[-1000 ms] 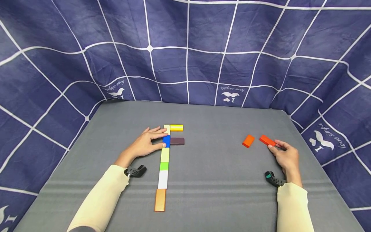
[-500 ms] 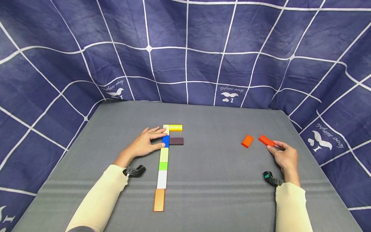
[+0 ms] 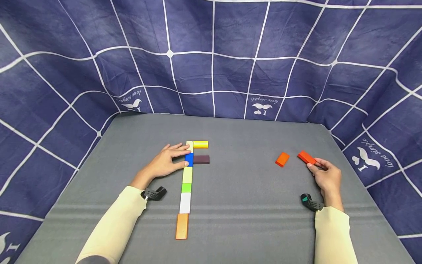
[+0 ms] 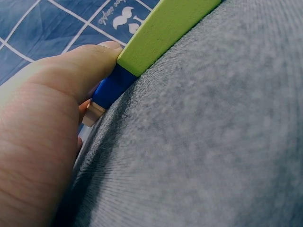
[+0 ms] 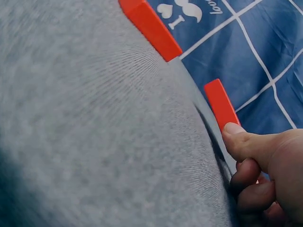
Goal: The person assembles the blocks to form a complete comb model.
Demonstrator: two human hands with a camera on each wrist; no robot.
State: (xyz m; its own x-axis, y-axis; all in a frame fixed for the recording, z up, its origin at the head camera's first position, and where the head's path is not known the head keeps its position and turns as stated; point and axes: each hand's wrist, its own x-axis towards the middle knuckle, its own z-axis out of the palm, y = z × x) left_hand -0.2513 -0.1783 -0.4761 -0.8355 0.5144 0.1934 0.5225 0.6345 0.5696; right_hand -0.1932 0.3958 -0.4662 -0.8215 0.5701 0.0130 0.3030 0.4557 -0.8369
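Note:
My left hand (image 3: 163,162) rests with extended fingers at the far part of a row of flat blocks. Its fingertips touch the cream block (image 3: 189,145) and the blue block (image 3: 189,159), and the thumb lies at the blue one's near end, as the left wrist view also shows beside the lime block (image 4: 158,38). Off the row's right side lie a yellow block (image 3: 200,144) and a dark brown block (image 3: 201,160). Far to the right, my right hand (image 3: 328,178) pinches the near end of a red block (image 3: 306,157) between thumb and fingers.
An orange-red block (image 3: 282,159) lies left of the right hand. The row runs nearer through a green block (image 3: 186,187), a white block (image 3: 185,202) and a tan-orange block (image 3: 182,226). A blue checked cloth (image 3: 230,73) surrounds the grey table (image 3: 244,227).
The right hand has shifted slightly right and away with the red block, widening the gap to the orange-red block. The left hand and the row have stayed in place.

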